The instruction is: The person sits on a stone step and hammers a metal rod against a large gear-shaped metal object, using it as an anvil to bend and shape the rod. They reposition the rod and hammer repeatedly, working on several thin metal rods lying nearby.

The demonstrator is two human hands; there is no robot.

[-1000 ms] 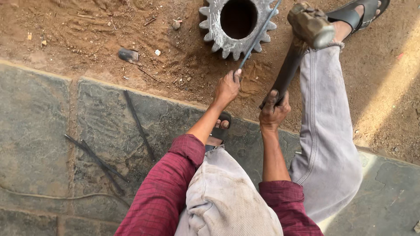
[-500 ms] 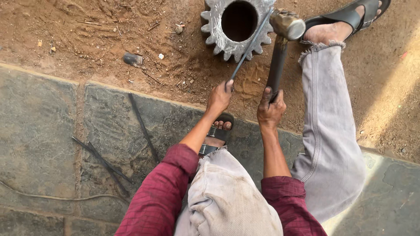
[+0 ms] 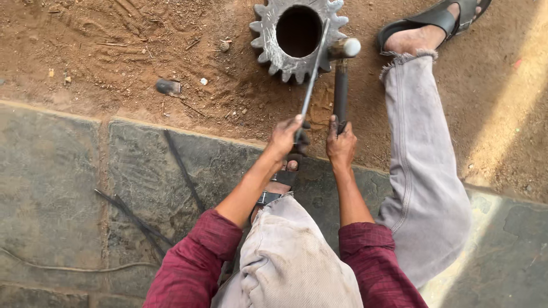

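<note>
A large steel gear [image 3: 298, 35] lies flat on the reddish dirt [image 3: 114, 51], just beyond the edge of a grey stone slab [image 3: 57, 171]. Its teeth run all around the rim, pale and dusty, and its wide round bore is dark inside; whether anything sits in that hole cannot be made out, it looks like plain shadow.

The left hand [image 3: 287, 137] is wrapped fully around the near end of a long thin metal rod [image 3: 313, 77], fingers curled tight. The rod slants up and away, crossing the gear's right side, and its far tip rests on or near the top of the gear beside the bore. The right hand [image 3: 341, 142] is clenched around the dark handle of a hammer [image 3: 341, 68], just beside the left hand. The handle runs nearly straight away from the person, and the pale round hammer head sits at the gear's right edge, touching or nearly touching the rod.

The person wears maroon sleeves and light grey trousers; the right leg stretches out to a foot in a black sandal [image 3: 439, 20] near the gear. A small dark stone [image 3: 168, 86] lies on the dirt to the left. Thin dark rods [image 3: 182, 165] lie on the slab.
</note>
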